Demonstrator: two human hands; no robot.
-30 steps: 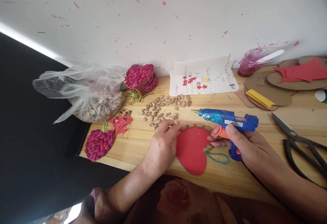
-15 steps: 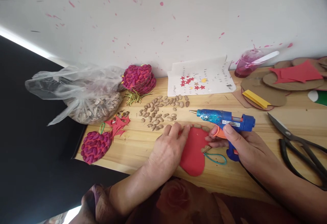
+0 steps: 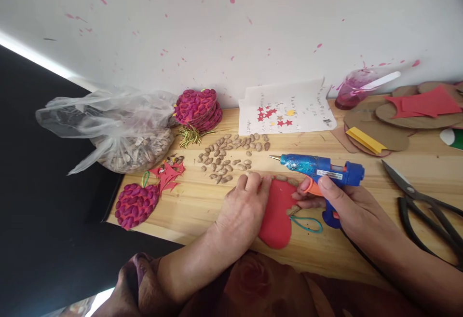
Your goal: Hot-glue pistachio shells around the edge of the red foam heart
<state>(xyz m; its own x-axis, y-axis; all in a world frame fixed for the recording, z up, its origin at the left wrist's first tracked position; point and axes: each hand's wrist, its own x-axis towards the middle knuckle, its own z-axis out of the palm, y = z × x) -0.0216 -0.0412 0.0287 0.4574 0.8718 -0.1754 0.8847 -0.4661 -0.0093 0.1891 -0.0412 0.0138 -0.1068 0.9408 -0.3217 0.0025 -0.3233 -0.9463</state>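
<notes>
My right hand [image 3: 347, 206] is wrapped round a blue hot glue gun [image 3: 307, 166] with an orange trigger, its metal nozzle pointing left above the table. Under it lies a red heart-shaped cutout [image 3: 277, 215] with several unshelled peanuts [image 3: 281, 178] along its upper edge and one near a teal cord loop [image 3: 309, 225]. My left hand [image 3: 243, 206] rests at the heart's upper left edge, fingers bent and closed down there. Whatever lies under its fingertips is hidden. Loose peanuts [image 3: 217, 155] are scattered just beyond my left hand.
A plastic bag of shells [image 3: 141, 150] stands back left, beside stacked purple-covered decorations [image 3: 197, 109]. Another purple-covered heart [image 3: 135, 206] lies front left near red scraps [image 3: 168, 177]. Paper with small stars [image 3: 307, 109], a paint cup [image 3: 350, 92], cardboard shapes [image 3: 394, 136] and scissors [image 3: 415, 194] are beyond and right.
The whole view has shifted slightly. Both hands, the glue gun and the red heart keep nearly the same places relative to each other.
</notes>
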